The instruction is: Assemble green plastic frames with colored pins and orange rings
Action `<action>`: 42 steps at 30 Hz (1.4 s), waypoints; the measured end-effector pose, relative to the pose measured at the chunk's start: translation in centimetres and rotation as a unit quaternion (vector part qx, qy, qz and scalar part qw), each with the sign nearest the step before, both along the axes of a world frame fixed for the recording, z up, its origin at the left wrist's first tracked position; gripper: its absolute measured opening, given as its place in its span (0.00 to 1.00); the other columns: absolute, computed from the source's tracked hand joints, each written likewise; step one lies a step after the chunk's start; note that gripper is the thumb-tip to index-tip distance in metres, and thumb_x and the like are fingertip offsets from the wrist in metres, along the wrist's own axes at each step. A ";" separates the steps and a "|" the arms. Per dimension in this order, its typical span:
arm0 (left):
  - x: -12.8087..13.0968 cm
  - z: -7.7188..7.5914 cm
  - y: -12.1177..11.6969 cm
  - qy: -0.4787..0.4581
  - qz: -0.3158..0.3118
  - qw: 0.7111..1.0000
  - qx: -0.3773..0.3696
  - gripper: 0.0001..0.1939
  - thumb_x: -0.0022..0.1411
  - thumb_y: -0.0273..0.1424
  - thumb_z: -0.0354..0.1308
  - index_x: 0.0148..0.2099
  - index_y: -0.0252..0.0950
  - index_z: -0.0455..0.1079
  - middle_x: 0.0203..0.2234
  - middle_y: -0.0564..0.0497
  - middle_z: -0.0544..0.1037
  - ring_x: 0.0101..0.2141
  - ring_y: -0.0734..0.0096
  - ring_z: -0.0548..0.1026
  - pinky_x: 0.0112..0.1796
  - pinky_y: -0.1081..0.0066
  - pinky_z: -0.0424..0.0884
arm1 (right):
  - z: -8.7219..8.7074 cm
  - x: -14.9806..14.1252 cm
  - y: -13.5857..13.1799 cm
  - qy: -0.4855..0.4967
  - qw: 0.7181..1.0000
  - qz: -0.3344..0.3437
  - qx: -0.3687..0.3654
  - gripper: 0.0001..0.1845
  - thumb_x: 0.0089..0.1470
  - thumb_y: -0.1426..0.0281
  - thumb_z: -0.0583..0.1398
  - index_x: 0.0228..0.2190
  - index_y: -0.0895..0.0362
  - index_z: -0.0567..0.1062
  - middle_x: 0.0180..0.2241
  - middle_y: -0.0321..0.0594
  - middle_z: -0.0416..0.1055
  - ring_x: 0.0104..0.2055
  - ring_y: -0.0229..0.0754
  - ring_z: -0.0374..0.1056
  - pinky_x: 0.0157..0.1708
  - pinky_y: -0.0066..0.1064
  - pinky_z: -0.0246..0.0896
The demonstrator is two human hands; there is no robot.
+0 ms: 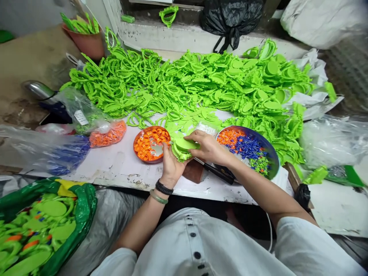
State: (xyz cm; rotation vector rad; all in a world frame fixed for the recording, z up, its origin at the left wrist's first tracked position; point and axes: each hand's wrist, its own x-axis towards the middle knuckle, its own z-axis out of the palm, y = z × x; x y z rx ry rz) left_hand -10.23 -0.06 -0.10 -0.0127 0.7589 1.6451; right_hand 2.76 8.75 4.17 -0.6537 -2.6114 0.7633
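From afar I'd steady the green piece level, fingers of the left hand holding its near left, those of the right hand pinching its right

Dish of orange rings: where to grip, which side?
Likely the left rim, from the left: the dish is round with a raised edge, and the left hand, holding a green part, crowds its right. Keep level; orange rings lie loose.

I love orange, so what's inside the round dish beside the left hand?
The dish holds orange rings, with some shiny bottom showing. What lies under the rings is covered from view.
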 end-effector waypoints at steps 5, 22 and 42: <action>0.9 0.4 -0.5 0.010 -0.016 1.000 0.003 0.27 0.69 0.53 0.42 0.56 0.42 0.69 0.49 0.46 0.77 0.43 0.60 0.77 0.38 0.62 0.75 | -0.5 0.5 -0.6 -0.015 1.000 0.001 0.009 0.23 0.57 0.68 0.61 0.54 0.59 0.73 0.45 0.49 0.70 0.47 0.49 0.69 0.49 0.40 0.65; 2.0 0.3 -0.9 0.046 -0.033 0.998 -0.030 0.10 0.63 0.38 0.58 0.44 0.40 0.71 0.40 0.50 0.78 0.35 0.70 0.77 0.35 0.70 0.75 | -1.0 0.9 -1.3 -0.030 1.000 -0.007 -0.003 0.22 0.54 0.71 0.62 0.52 0.60 0.74 0.45 0.48 0.70 0.47 0.48 0.69 0.48 0.37 0.65; -2.0 -2.6 -3.1 0.303 -0.131 0.937 -0.118 0.18 0.50 0.27 0.71 0.42 0.31 0.70 0.31 0.48 0.78 0.23 0.67 0.79 0.19 0.71 0.78 | -5.2 4.7 -5.5 -0.104 0.975 -0.196 -0.012 0.21 0.68 0.64 0.44 0.55 0.56 0.66 0.35 0.46 0.78 0.36 0.49 0.76 0.34 0.35 0.66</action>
